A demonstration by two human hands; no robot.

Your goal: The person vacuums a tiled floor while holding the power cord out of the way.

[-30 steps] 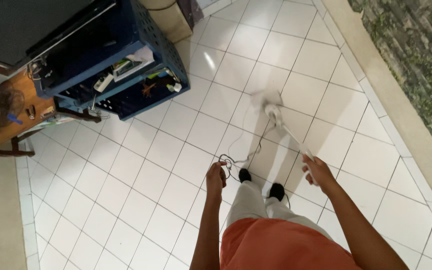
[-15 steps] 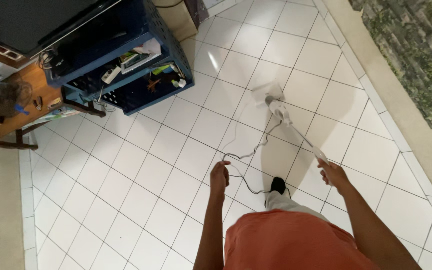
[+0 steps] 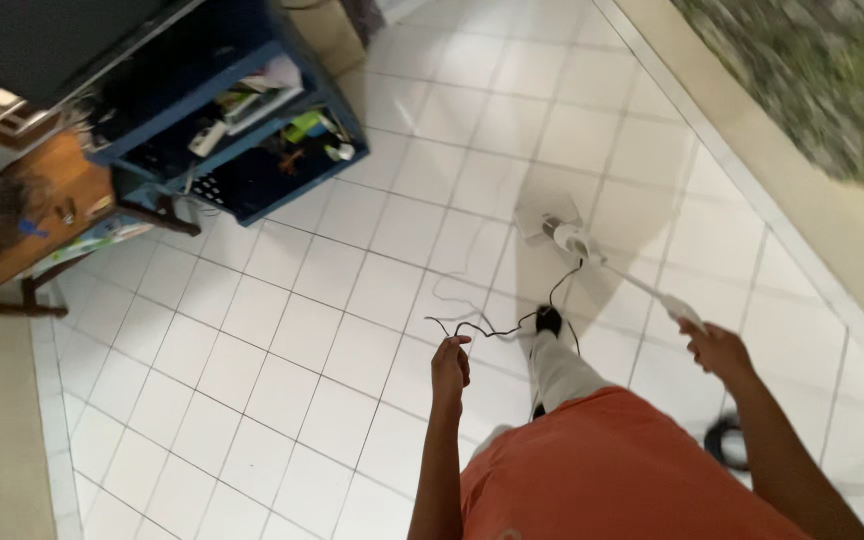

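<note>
A white stick floor cleaner [image 3: 592, 252] stands on the white tiled floor [image 3: 302, 300], its flat head ahead of my feet. My right hand [image 3: 717, 350] is shut on the top of its handle. My left hand [image 3: 450, 366] is closed around a thin black cord [image 3: 492, 328], which loops over the tiles and runs up to the cleaner's body. I wear an orange shirt and light trousers, and one dark shoe [image 3: 548, 320] steps forward beside the cord.
A blue shelf unit [image 3: 242, 110] with remotes and small items stands at the upper left under a dark screen. A wooden table [image 3: 32, 220] is at the far left. A beige raised border [image 3: 802, 200] and a mottled surface run along the right.
The cleaner's head has slid right and closer. My right hand has moved right with the handle. One leg has stepped forward, and the view has shifted so the shelf unit sits nearer.
</note>
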